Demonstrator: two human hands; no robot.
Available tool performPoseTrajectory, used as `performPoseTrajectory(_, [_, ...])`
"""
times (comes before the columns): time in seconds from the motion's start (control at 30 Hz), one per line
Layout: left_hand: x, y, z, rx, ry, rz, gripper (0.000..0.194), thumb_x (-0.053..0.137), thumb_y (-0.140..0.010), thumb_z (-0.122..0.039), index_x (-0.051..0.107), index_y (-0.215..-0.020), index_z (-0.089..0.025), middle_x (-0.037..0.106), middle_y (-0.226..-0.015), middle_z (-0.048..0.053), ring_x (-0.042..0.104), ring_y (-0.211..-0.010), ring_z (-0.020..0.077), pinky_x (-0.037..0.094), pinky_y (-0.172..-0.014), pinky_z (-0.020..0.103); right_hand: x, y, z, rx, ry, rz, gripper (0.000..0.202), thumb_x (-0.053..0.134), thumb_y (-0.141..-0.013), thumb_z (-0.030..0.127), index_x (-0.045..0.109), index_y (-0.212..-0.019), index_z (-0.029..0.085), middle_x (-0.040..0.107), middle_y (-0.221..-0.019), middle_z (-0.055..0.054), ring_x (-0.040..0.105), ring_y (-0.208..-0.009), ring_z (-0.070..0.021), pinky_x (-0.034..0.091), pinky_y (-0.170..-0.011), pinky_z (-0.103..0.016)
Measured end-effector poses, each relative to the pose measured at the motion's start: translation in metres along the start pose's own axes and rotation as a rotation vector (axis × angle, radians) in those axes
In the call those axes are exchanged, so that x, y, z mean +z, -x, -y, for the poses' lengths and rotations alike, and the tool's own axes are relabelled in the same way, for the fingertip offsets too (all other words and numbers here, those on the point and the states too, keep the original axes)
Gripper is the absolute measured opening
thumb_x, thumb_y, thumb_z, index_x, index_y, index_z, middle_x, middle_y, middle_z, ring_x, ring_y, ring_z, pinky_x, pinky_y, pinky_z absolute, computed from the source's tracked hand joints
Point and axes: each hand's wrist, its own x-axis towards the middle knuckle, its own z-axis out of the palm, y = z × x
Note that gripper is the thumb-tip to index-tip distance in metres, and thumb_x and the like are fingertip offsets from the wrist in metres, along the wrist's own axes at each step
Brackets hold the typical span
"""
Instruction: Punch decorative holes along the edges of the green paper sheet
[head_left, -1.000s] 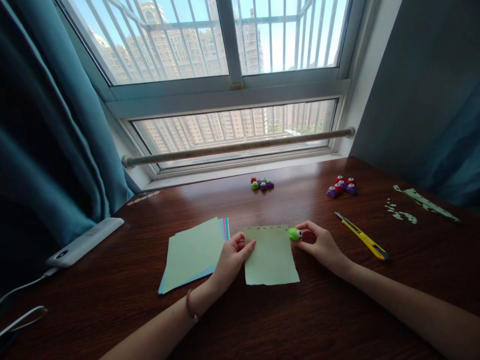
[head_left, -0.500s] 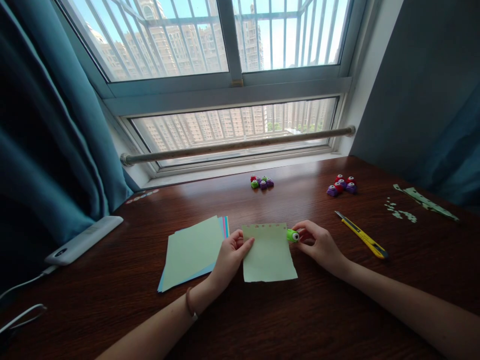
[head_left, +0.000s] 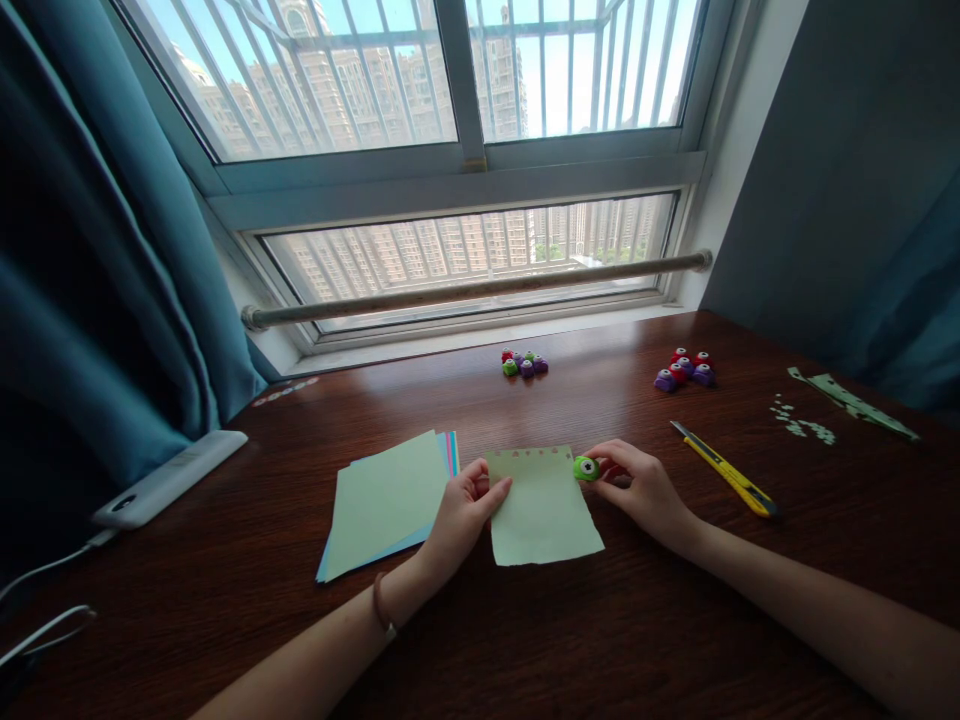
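Observation:
A pale green sheet of paper (head_left: 541, 515) is pinched at its left edge by my left hand (head_left: 474, 497), thumb on top. Small punched holes run along the sheet's top edge, and its bottom edge is uneven. My right hand (head_left: 636, 484) grips a small green craft punch (head_left: 586, 468) with a white round top bearing a dark mark. The punch sits at the sheet's upper right edge; whether paper is inside its slot I cannot tell. Left of my left hand lies a stack of coloured paper (head_left: 386, 500), pale green on top.
A yellow utility knife (head_left: 726, 472) lies right of my right hand, blade showing. Beyond are punched paper bits (head_left: 802, 425), green strips (head_left: 855, 405) and two clusters of small punches (head_left: 525, 364), (head_left: 684, 370). A white power bank-like device (head_left: 172, 480) with a cable lies left.
The sheet has shifted slightly right and tilted at its lower end. The green punch has turned so its marked top faces me more. Both hands keep their hold.

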Motion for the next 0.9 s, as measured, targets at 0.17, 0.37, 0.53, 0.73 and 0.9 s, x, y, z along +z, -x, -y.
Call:
performPoseTrajectory(0.17, [0.0021,0.0009,-0.0022,-0.023,0.019,0.005,0.026,0.064,-0.074,-0.035,0.046,-0.077,-0.017,0.062,-0.074,0.001,0.061,-0.065,0.0166,0.048,-0.057,0.025,-0.0014,-0.0007,0.0025,-0.003,-0.016,-0.007,0.017,0.064,-0.072,0.019,0.06,-0.089,0.018,0.056,-0.088,-0.002,0.057,-0.071,-0.0124,0.05,-0.062,-0.023])
performPoseTrajectory(0.37, [0.0037,0.0011,-0.0053,-0.051,0.041,-0.02,0.029,0.065,-0.072,-0.039,0.047,-0.078,-0.017,0.063,-0.074,0.002,0.062,-0.066,0.0178,0.05,-0.058,0.027,-0.0022,0.0002,0.0048,-0.038,-0.035,0.04,0.02,0.065,-0.072,0.024,0.062,-0.092,0.02,0.056,-0.09,-0.004,0.057,-0.071,-0.0135,0.051,-0.064,-0.025])
performPoseTrajectory(0.53, [0.0055,0.0012,-0.0078,-0.043,0.063,-0.005,0.027,0.064,-0.073,-0.038,0.049,-0.081,-0.017,0.064,-0.078,0.003,0.063,-0.068,0.0178,0.051,-0.062,0.029,0.0,0.0029,0.0001,-0.04,-0.082,0.061,0.023,0.064,-0.074,0.024,0.063,-0.097,0.021,0.053,-0.096,-0.004,0.057,-0.078,-0.0148,0.053,-0.07,-0.025])
performPoseTrajectory(0.73, [0.0073,0.0025,-0.0093,-0.029,0.06,0.018,0.027,0.064,-0.073,-0.037,0.049,-0.082,-0.017,0.065,-0.081,0.004,0.063,-0.071,0.019,0.051,-0.063,0.029,0.0025,0.0028,-0.0041,-0.041,-0.137,0.066,0.024,0.063,-0.074,0.023,0.063,-0.098,0.022,0.052,-0.096,-0.004,0.057,-0.085,-0.0163,0.053,-0.076,-0.026])
performPoseTrajectory(0.9, [0.0069,0.002,-0.0083,-0.014,0.045,0.043,0.026,0.063,-0.075,-0.037,0.051,-0.086,-0.016,0.065,-0.085,0.005,0.063,-0.074,0.0195,0.051,-0.067,0.03,0.0024,0.0027,-0.0038,-0.032,-0.165,0.068,0.023,0.062,-0.075,0.023,0.063,-0.098,0.022,0.052,-0.097,-0.004,0.057,-0.087,-0.0167,0.053,-0.078,-0.027])
